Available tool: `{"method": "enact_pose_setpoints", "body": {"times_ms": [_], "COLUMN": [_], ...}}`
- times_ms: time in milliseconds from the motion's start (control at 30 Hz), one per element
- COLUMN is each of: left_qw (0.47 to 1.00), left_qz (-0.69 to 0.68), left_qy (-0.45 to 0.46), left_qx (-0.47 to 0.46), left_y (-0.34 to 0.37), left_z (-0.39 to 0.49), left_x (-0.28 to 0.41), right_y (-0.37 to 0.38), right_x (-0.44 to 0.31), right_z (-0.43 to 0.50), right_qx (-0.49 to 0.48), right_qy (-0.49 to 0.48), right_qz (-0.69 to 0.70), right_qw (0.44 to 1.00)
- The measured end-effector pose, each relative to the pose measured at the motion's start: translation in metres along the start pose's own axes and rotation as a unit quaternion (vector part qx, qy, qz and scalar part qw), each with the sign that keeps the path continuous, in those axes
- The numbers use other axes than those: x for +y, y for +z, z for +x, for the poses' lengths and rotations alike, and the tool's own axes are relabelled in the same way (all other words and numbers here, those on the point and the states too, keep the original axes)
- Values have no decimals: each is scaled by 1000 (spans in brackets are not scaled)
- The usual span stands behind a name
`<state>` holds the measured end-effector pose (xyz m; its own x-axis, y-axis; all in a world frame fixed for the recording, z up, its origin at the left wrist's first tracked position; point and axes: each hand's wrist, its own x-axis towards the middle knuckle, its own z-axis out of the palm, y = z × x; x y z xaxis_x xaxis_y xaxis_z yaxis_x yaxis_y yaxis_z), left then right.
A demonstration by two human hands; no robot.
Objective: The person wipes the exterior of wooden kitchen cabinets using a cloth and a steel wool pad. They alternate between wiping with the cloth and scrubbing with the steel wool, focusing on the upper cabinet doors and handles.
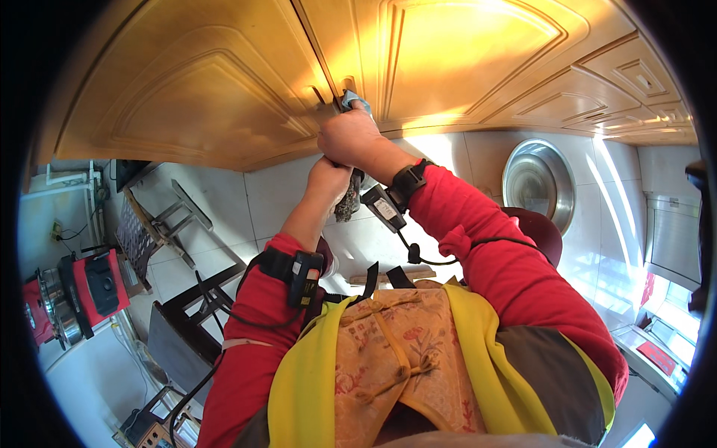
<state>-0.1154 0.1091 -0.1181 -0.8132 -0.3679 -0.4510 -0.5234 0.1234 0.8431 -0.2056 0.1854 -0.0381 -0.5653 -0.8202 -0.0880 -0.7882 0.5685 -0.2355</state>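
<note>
My right hand [350,134] is raised at the handles of the wooden cabinet doors [213,106], where the two doors meet. Its fingers grip a light blue cloth [354,99] against the right door's handle. Just below, close against it, my left hand [329,182] is closed around a dark, speckled cloth [348,200] that hangs down beneath the fingers. The finger ends of both hands are partly hidden. A device with a cable is strapped to each forearm.
A round metal basin [538,182] stands on the tiled floor at right. To the left are a folding chair [137,224], a dark-framed chair [179,330] and a red appliance [101,285]. Drawers [641,78] continue the cabinet at upper right. Cables hang near both arms.
</note>
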Motion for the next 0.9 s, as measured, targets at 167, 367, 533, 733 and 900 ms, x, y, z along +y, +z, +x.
{"method": "enact_pose_setpoints", "body": {"times_ms": [167,367,533,733,900], "left_qw": [994,994,946,853,794], "left_qz": [72,-23,-285,-483,-546], "left_qy": [77,105,69,163,225], "left_qx": [17,-34,-140,-112,-146], "left_y": [-8,-21,-31,-57,-89], "left_z": [-1,-19,-55,-83,-110], "left_x": [0,17,49,77,84], "right_y": [-3,-26,-60,-47,-41], "right_x": [10,65,70,17,-9], "right_z": [-17,-82,-126,-181,-212], "right_qx": [221,320,289,161,152], "right_qy": [171,137,35,66,288], "right_qz": [475,860,920,916,805], "right_qw": [835,373,262,362,497]}}
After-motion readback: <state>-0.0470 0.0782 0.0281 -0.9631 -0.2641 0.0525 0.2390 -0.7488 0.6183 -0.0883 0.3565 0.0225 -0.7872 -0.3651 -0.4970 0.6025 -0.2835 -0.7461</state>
